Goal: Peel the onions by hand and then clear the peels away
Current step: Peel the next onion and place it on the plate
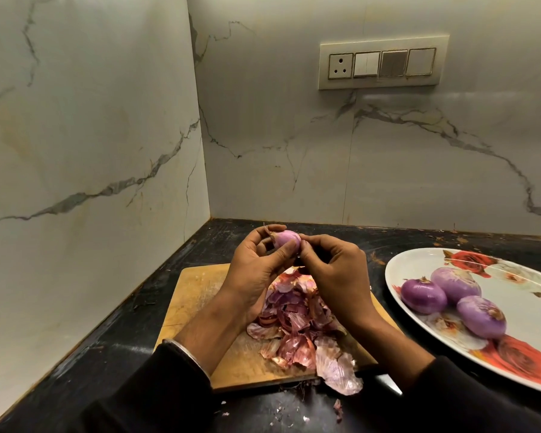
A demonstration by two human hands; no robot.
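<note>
Purple-skinned and nearly bare, a small onion (287, 239) sits gripped in the curled fingers of the left hand (253, 266), held above the wooden cutting board (197, 295). Against its right side the right hand (334, 270) pinches with thumb and fingertips. Loose peels (297, 320) heap on the board beneath, and three peeled onions (453, 300) lie on a rose-patterned plate (419, 260) to the right.

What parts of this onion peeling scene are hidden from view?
Head view:
- Held onion: underside hidden by left hand and right hand.
- Plate: right side cut off by the frame edge.
- Cutting board: middle covered by peels and forearms.
</note>
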